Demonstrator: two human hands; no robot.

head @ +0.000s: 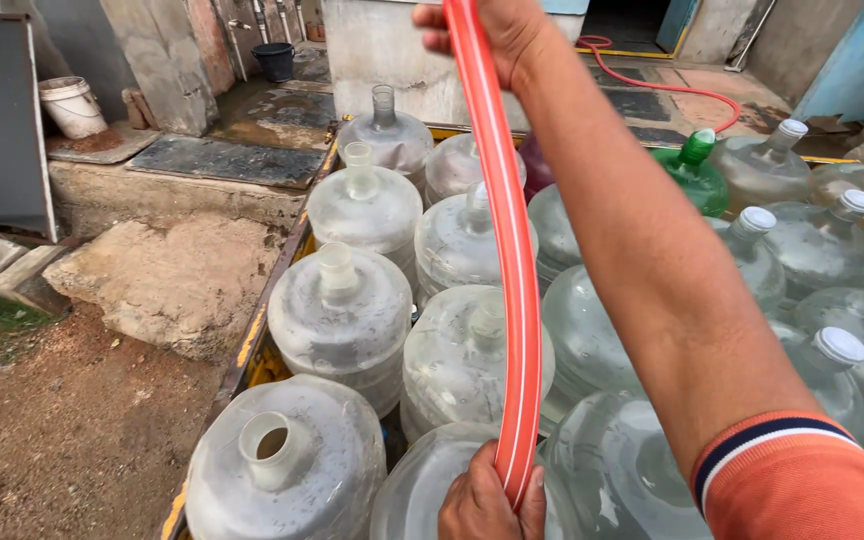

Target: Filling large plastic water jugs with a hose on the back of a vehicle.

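An orange hose runs from the top of the view down to the bottom. My right hand grips it up high, arm stretched forward in an orange sleeve. My left hand grips its lower end at the bottom edge, just above a clear jug. Beneath the hose stand several large clear water jugs packed together; the nearest left jug has an open neck, and jugs on the right carry white caps.
A green jug stands among the clear ones at the back. The jugs sit in a yellow-edged bed. Left of it lie dirt ground, a flat rock, concrete steps and a white bucket. More hose trails across the wet floor behind.
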